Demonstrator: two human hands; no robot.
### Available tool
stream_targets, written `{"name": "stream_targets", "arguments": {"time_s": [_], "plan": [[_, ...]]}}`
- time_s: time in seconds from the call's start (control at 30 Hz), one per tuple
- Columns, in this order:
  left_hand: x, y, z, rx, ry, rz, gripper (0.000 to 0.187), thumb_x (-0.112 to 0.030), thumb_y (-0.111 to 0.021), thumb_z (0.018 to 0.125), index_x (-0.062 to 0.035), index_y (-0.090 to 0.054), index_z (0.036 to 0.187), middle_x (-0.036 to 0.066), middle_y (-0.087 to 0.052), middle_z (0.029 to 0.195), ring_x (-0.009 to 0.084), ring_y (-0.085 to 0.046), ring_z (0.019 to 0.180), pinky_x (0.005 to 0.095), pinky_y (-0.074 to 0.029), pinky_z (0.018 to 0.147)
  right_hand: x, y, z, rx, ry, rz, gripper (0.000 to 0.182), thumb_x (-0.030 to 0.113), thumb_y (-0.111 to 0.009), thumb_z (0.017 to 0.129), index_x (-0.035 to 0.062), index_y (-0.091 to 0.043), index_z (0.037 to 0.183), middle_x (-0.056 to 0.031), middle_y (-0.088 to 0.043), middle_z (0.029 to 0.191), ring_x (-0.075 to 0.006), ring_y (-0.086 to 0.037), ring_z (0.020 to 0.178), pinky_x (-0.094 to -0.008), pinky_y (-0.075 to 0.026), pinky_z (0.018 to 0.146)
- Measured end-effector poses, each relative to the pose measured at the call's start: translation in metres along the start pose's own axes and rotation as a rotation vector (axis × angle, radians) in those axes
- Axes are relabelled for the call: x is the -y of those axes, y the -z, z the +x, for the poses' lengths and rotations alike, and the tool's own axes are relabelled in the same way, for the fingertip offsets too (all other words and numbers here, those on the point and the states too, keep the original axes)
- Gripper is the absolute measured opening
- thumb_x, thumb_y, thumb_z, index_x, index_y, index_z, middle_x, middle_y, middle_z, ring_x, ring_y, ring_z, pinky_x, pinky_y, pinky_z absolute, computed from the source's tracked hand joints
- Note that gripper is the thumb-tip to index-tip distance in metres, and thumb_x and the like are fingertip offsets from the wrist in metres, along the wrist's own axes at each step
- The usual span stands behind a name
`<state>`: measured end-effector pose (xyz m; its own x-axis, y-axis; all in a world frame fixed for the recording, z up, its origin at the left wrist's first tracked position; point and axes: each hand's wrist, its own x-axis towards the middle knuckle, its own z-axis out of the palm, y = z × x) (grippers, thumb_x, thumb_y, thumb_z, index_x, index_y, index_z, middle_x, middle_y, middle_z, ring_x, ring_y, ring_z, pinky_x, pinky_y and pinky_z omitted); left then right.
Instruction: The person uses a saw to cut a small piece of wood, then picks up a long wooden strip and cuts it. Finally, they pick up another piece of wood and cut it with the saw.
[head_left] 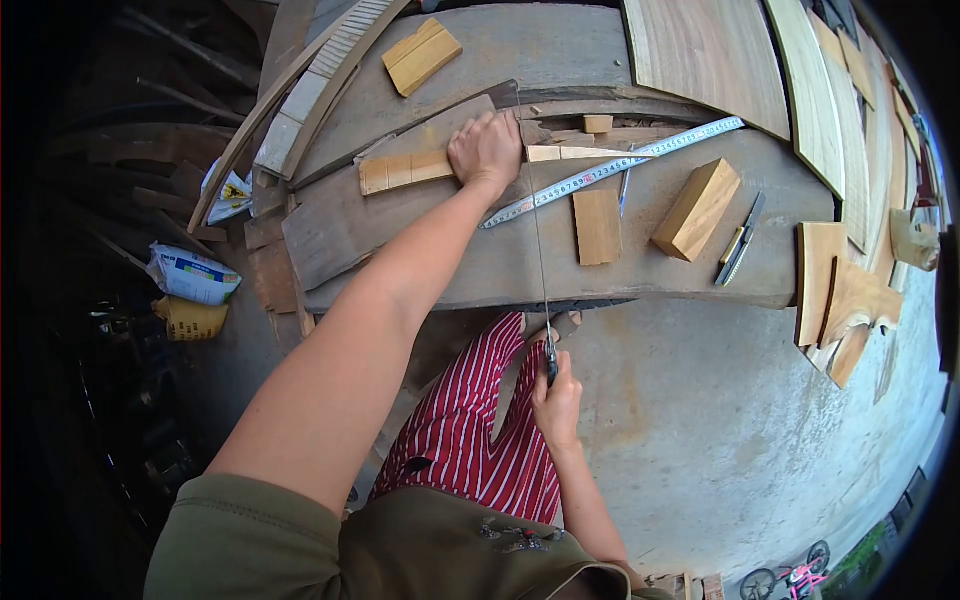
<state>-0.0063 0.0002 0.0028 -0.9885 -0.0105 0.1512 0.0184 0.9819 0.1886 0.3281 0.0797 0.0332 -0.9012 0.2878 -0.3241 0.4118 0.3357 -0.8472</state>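
While in right hand point(558, 405), handsaw point(551, 362)

1. You look from your own head, forward and steeply down past your shirt point(430, 545).
2. Your wide, curved view covers the bench point(530, 45) nearby and the floor point(680, 440).
3. Darkness rounds its corners.

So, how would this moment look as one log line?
left hand: on wood strip | right hand: gripping saw handle | saw blade: across strip, beside left hand
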Motion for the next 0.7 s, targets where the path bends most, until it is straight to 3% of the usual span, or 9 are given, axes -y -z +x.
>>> {"name": "stream_targets", "arguments": {"time_s": [0.13, 0.23, 0.33, 0.4, 0.5, 0.67, 0.7], "plan": [[0.000, 0.002, 0.000, -0.006, -0.003, -0.008, 0.050, -0.044, -0.040, 0.099, -0.0060, -0.069, 0.086, 0.020, -0.070, 0.090, 0.0376, -0.068, 0.089, 0.0484, -0.051, 0.080, 0.034, -0.017, 0.090, -0.020, 0.034, 0.021, 0.009, 0.007, -0.055, 0.095, -0.0003, -0.050, 0.098, -0.0266, -0.057, 0.069, -0.0473, -0.060, 0.068, -0.0480, -0.045, 0.057], [-0.008, 0.005, 0.000, 0.039, 0.036, 0.014, 0.049, -0.044, -0.040, 0.099, -0.0062, -0.069, 0.086, 0.020, -0.070, 0.090, 0.0377, -0.068, 0.089, 0.0486, -0.051, 0.080, 0.032, -0.033, 0.113, -0.107, 0.114, 0.016, 0.010, 0.009, -0.055, 0.096, -0.0001, -0.050, 0.096, -0.0259, -0.057, 0.069, -0.0468, -0.059, 0.066, -0.0483, -0.044, 0.056], [-0.006, 0.007, 0.002, 0.049, 0.048, 0.030, 0.050, -0.045, -0.040, 0.098, -0.0060, -0.069, 0.087, 0.020, -0.070, 0.090, 0.0382, -0.067, 0.089, 0.0484, -0.051, 0.080, 0.031, -0.012, 0.073, 0.000, -0.010, 0.070, 0.013, 0.011, -0.055, 0.097, -0.0001, -0.049, 0.096, -0.0261, -0.058, 0.070, -0.0475, -0.060, 0.069, -0.0480, -0.044, 0.056], [-0.004, 0.004, 0.001, 0.049, 0.062, 0.007, 0.049, -0.044, -0.041, 0.098, -0.0059, -0.069, 0.087, 0.020, -0.070, 0.090, 0.0383, -0.067, 0.090, 0.0484, -0.051, 0.080, 0.002, -0.004, 0.019, 0.001, -0.010, 0.081, 0.015, 0.000, -0.058, 0.087, 0.0007, -0.053, 0.101, -0.0273, -0.060, 0.077, -0.0467, -0.062, 0.074, -0.0509, -0.048, 0.062], [-0.003, 0.003, 0.000, 0.029, 0.038, 0.011, 0.048, -0.043, -0.041, 0.098, -0.0062, -0.070, 0.086, 0.020, -0.070, 0.090, 0.0381, -0.067, 0.091, 0.0481, -0.051, 0.080, -0.008, 0.011, -0.014, 0.066, -0.073, 0.041, 0.020, -0.002, -0.058, 0.085, 0.0015, -0.053, 0.103, -0.0284, -0.061, 0.083, -0.0463, -0.063, 0.078, -0.0512, -0.049, 0.063], [0.001, -0.002, 0.002, 0.022, 0.025, -0.008, 0.048, -0.043, -0.041, 0.098, -0.0058, -0.070, 0.086, 0.020, -0.070, 0.091, 0.0381, -0.067, 0.092, 0.0482, -0.051, 0.081, 0.019, -0.015, 0.078, 0.001, 0.053, -0.021, 0.013, 0.006, -0.057, 0.091, 0.0019, -0.049, 0.101, -0.0274, -0.061, 0.074, -0.0483, -0.061, 0.073, -0.0543, -0.047, 0.062], [0.002, -0.005, 0.001, 0.002, 0.015, -0.015, 0.049, -0.043, -0.041, 0.098, -0.0054, -0.070, 0.086, 0.020, -0.070, 0.091, 0.0382, -0.067, 0.092, 0.0482, -0.051, 0.081, 0.032, -0.017, 0.101, 0.045, -0.011, -0.005, 0.013, 0.009, -0.055, 0.093, 0.0012, -0.048, 0.099, -0.0288, -0.061, 0.074, -0.0486, -0.062, 0.074, -0.0550, -0.047, 0.062]]}}
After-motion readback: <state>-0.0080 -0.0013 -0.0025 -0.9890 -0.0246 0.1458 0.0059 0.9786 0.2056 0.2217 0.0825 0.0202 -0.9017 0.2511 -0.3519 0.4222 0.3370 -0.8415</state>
